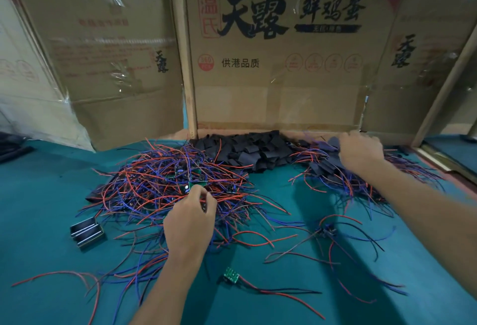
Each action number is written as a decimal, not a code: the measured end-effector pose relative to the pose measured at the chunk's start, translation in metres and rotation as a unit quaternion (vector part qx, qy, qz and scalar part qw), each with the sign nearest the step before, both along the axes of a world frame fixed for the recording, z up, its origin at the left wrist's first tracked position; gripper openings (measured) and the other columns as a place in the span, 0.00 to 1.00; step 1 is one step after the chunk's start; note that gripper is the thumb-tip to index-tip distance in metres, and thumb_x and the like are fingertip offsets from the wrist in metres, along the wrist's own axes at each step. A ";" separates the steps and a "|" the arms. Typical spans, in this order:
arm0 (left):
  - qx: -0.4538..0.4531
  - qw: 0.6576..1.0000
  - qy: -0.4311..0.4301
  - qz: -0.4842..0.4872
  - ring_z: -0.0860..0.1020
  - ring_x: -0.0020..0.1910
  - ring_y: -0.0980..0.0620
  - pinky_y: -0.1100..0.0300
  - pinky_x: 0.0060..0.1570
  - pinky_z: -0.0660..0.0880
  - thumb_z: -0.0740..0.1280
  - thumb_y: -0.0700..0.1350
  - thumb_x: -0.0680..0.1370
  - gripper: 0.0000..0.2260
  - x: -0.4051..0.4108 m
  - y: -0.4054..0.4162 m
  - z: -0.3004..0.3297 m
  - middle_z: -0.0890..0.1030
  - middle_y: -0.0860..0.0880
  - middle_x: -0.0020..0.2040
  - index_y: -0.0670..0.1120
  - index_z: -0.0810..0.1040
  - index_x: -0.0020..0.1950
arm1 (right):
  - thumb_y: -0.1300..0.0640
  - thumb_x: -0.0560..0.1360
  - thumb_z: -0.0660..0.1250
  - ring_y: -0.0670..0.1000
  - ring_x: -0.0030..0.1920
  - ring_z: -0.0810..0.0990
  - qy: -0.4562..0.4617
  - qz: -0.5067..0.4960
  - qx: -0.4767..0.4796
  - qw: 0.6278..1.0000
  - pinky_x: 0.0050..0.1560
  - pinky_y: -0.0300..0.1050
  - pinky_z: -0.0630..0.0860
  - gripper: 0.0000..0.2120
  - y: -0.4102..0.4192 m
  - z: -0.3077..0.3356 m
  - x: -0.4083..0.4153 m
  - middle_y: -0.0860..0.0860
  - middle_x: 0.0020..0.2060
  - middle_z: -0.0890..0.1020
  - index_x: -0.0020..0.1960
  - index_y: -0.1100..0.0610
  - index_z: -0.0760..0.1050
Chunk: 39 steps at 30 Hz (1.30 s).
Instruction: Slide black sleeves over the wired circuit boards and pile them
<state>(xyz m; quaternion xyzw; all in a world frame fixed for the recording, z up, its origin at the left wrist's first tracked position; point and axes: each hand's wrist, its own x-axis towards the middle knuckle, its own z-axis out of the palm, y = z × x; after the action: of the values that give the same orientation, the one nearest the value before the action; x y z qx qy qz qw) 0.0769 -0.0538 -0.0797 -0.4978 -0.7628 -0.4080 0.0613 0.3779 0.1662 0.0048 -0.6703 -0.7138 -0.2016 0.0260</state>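
Note:
A tangle of green circuit boards with red and blue wires [165,182] lies left of centre on the green table. My left hand [189,218] reaches into it, its fingers curled round wires by a green board [192,184]. Loose black sleeves [247,151] are heaped at the back against the cardboard. To the right lies a pile of sleeved boards [335,169] with wires trailing out. My right hand [361,150] rests on top of that pile, fingers curled down onto a dark sleeved piece. A single bare board [231,275] lies near the front.
Cardboard boxes [278,66] wall off the back. A small black metal part [86,231] sits at the left of the green tabletop [38,195]. Another wired board [325,230] and stray wires lie at front right. A wooden strip [444,162] runs along the right edge.

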 end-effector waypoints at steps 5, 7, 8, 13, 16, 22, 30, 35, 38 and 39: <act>-0.010 0.999 0.029 0.020 0.71 0.23 0.54 0.60 0.22 0.63 0.64 0.49 0.81 0.06 -0.002 0.005 -0.005 0.73 0.54 0.26 0.52 0.71 0.44 | 0.59 0.77 0.59 0.59 0.56 0.79 0.104 0.195 -0.022 0.975 0.51 0.52 0.77 0.10 -0.023 -0.016 -0.101 0.55 0.54 0.78 0.56 0.53 0.75; -0.007 0.999 0.042 0.019 0.71 0.23 0.52 0.61 0.22 0.61 0.64 0.48 0.80 0.07 -0.002 0.005 -0.006 0.73 0.55 0.26 0.51 0.72 0.43 | 0.59 0.78 0.60 0.59 0.59 0.77 0.148 0.243 -0.122 0.951 0.55 0.50 0.75 0.12 -0.028 -0.028 -0.142 0.55 0.59 0.77 0.59 0.51 0.75; -0.009 0.999 0.044 0.020 0.72 0.24 0.51 0.61 0.22 0.59 0.64 0.48 0.80 0.07 -0.003 0.004 -0.006 0.73 0.54 0.26 0.51 0.72 0.43 | 0.60 0.78 0.61 0.58 0.60 0.77 0.148 0.265 -0.159 0.939 0.57 0.50 0.74 0.14 -0.027 -0.034 -0.156 0.55 0.61 0.77 0.62 0.51 0.74; -0.020 0.998 0.045 0.041 0.71 0.24 0.49 0.61 0.23 0.57 0.64 0.49 0.79 0.07 -0.009 0.004 -0.008 0.72 0.54 0.26 0.51 0.72 0.42 | 0.56 0.75 0.69 0.57 0.56 0.74 0.150 0.328 -0.269 0.893 0.57 0.49 0.71 0.21 -0.011 -0.055 -0.181 0.56 0.55 0.74 0.67 0.52 0.70; -0.020 0.998 0.055 0.026 0.71 0.23 0.52 0.62 0.22 0.58 0.65 0.48 0.80 0.07 -0.008 0.004 -0.009 0.73 0.54 0.26 0.50 0.72 0.42 | 0.56 0.75 0.69 0.57 0.50 0.75 0.143 0.353 -0.230 0.895 0.51 0.52 0.73 0.12 -0.005 -0.060 -0.183 0.52 0.47 0.72 0.57 0.49 0.73; -0.020 0.998 0.050 0.030 0.66 0.20 0.56 0.62 0.21 0.55 0.65 0.48 0.79 0.07 -0.010 0.005 -0.009 0.68 0.56 0.23 0.51 0.72 0.41 | 0.58 0.78 0.63 0.56 0.56 0.73 0.095 0.375 -0.170 0.906 0.53 0.52 0.73 0.10 -0.003 -0.067 -0.172 0.53 0.54 0.73 0.59 0.53 0.73; -0.001 0.999 0.045 0.009 0.68 0.21 0.56 0.62 0.21 0.57 0.66 0.48 0.80 0.06 -0.009 0.003 -0.005 0.71 0.55 0.25 0.50 0.73 0.44 | 0.53 0.78 0.64 0.55 0.44 0.80 0.190 0.209 -0.111 0.953 0.43 0.49 0.77 0.04 -0.044 -0.039 -0.116 0.53 0.46 0.81 0.50 0.54 0.73; -0.019 0.972 0.064 -0.224 0.73 0.32 0.54 0.56 0.33 0.69 0.68 0.59 0.74 0.27 0.029 -0.008 0.006 0.71 0.58 0.35 0.55 0.66 0.71 | 0.53 0.72 0.70 0.44 0.29 0.73 0.352 0.310 -0.112 0.876 0.32 0.39 0.67 0.09 -0.148 -0.036 -0.100 0.46 0.29 0.77 0.38 0.51 0.70; -0.034 0.945 0.085 -0.314 0.80 0.49 0.47 0.52 0.45 0.73 0.70 0.55 0.73 0.30 0.051 -0.016 0.004 0.81 0.54 0.52 0.51 0.66 0.73 | 0.55 0.70 0.72 0.44 0.29 0.69 0.425 0.334 -0.149 0.828 0.32 0.35 0.65 0.13 -0.193 -0.051 -0.096 0.43 0.26 0.74 0.35 0.50 0.68; -0.029 0.941 0.076 -0.327 0.80 0.51 0.46 0.50 0.47 0.74 0.71 0.52 0.74 0.28 0.054 -0.016 0.004 0.81 0.52 0.56 0.50 0.67 0.72 | 0.57 0.70 0.73 0.44 0.28 0.68 0.474 0.327 -0.161 0.802 0.32 0.36 0.64 0.14 -0.198 -0.055 -0.093 0.43 0.26 0.73 0.35 0.51 0.68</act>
<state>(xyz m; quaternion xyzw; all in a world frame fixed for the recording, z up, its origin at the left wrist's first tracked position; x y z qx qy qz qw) 0.1310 -0.0702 -0.0759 -0.7510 -0.5624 -0.3444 -0.0325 0.2848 -0.0323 -0.0504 -0.4035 -0.8114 0.2792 0.3175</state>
